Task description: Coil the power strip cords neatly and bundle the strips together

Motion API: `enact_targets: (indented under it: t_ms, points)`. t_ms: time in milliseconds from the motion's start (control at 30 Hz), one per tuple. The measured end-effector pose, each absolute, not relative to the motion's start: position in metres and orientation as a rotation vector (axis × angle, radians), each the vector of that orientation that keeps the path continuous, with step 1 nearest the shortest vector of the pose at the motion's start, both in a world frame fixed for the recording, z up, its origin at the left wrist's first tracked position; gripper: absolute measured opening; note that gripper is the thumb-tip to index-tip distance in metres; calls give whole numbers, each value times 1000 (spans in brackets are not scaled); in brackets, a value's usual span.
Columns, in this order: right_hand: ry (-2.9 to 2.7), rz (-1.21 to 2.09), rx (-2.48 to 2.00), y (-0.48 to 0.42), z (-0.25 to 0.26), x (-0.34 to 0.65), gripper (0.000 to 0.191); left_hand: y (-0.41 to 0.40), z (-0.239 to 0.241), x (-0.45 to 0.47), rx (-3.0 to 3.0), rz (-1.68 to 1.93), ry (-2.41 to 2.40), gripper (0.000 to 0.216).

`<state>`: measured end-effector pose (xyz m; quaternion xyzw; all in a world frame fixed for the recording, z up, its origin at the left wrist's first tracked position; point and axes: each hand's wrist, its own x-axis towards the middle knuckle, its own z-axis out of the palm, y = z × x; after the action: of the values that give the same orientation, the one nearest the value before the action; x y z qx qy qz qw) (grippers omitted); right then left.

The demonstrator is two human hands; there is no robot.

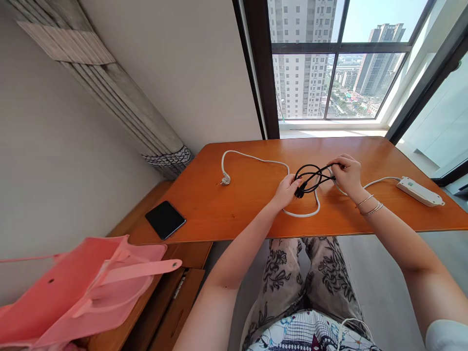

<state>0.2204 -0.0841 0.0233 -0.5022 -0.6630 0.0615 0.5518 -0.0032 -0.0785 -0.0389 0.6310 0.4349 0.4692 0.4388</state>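
Black cable (320, 174): hangs looped above wooden table (219, 214). Pinched at eight o'clock by left hand (287, 191), at three by right hand (348, 174). Step: apparently, handling loops; likely calls for firm pinches both sides. Outward: white plug (225, 179) at nine, white power strip (420, 192) at three.

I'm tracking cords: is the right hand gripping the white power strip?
No, the right hand holds the black cable; the white power strip lies on the table.
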Motion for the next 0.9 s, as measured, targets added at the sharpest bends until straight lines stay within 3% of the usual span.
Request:
enact_targets:
  t_ms: [167, 433, 600, 733, 900]
  points:
    - [-1579, 121, -1228, -86, 21, 215, 24, -83, -37, -1, 1644, 1201, 1170, 15]
    - [-1156, 489, -1178, -73, 18, 218, 18, -85, -33, -3, 1729, 1205, 1221, 13]
    - [-816, 804, -931, -67, 19, 223, 4, -83, -43, -3, 1513, 1077, 1205, 16]
    - [-620, 1035, -719, -64, 26, 228, 20, -81, -51, -8, 1303, 1027, 1105, 17]
    - [-663, 1064, -635, -58, 43, 224, 21, -89, -47, -16, 1768, 991, 923, 12]
